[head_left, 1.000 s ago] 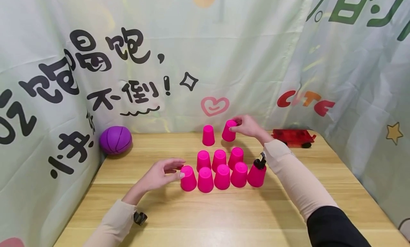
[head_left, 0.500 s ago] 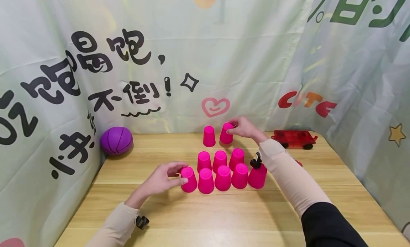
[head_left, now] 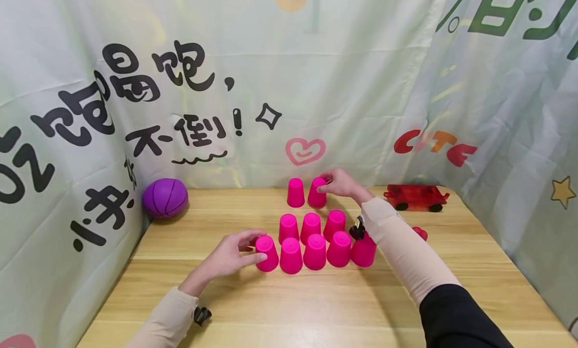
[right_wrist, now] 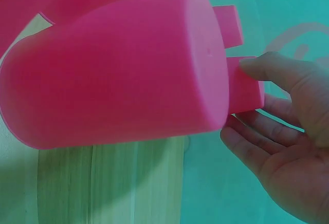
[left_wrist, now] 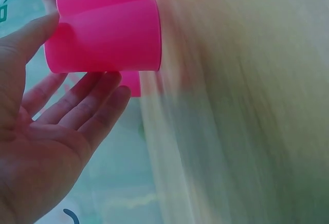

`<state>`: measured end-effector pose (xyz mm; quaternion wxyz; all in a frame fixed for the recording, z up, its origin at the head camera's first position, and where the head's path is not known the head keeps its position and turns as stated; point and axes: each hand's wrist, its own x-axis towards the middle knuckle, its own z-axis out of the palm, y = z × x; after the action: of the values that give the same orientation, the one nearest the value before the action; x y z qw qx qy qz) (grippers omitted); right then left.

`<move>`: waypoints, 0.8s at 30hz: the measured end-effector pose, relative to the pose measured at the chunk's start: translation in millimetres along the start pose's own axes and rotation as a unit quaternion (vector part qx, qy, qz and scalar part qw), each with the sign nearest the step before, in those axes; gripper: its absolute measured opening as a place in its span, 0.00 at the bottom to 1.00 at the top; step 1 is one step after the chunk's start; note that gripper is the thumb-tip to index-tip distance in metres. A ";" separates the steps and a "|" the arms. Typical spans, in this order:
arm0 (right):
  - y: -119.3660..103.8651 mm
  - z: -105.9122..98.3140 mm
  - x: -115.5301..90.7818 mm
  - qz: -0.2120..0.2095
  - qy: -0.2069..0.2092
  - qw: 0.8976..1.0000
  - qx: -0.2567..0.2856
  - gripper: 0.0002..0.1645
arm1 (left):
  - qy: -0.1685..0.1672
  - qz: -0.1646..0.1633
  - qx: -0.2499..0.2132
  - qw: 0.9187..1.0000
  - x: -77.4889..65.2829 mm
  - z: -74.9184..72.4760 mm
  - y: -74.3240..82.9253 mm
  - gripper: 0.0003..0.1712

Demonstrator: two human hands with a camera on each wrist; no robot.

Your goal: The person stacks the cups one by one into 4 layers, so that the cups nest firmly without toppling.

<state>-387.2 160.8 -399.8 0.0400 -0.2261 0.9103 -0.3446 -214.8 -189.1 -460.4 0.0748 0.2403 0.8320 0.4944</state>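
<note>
Upside-down pink plastic cups stand in three rows on the wooden table. My left hand (head_left: 230, 255) holds the leftmost cup (head_left: 268, 255) of the front row, thumb on its near side and fingers behind; the left wrist view shows the thumb on this cup (left_wrist: 103, 41). At the back, my right hand (head_left: 341, 182) grips a cup (head_left: 317, 196) between thumb and fingers. That cup stands close to the right of another back cup (head_left: 295, 192). Three cups (head_left: 311, 227) form the middle row. In the right wrist view, a near cup (right_wrist: 113, 75) partly covers the gripped one (right_wrist: 244, 90).
The right wrist's black camera (head_left: 357, 228) overlaps the rightmost front cup (head_left: 363, 252). A purple ball (head_left: 165, 198) sits at the back left, a red toy car (head_left: 416, 197) at the back right. A small red object (head_left: 420, 232) shows behind the right sleeve. Printed cloth (head_left: 352, 87) encloses the table.
My right hand has brought its cup left and down, closer to the other back cup. The left hand has hardly moved; its thumb sits slightly lower on its cup.
</note>
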 end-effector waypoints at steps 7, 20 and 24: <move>-1.4 2.9 3.0 0.005 -0.006 1.000 0.008 0.23 | 0.004 -0.010 0.005 1.000 -1.3 0.9 -0.9 0.33; 2.8 6.1 8.0 0.033 -0.016 0.999 0.004 0.23 | 0.011 0.002 0.025 1.000 -1.6 2.2 -3.9 0.33; 2.0 6.9 8.0 0.027 -0.014 1.000 -0.004 0.24 | 0.013 -0.012 0.019 1.000 -2.1 2.7 -4.2 0.34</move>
<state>-393.5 154.4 -405.7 0.0612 -0.2065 0.9169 -0.3360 -213.3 -189.6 -465.6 0.0650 0.2253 0.8448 0.4810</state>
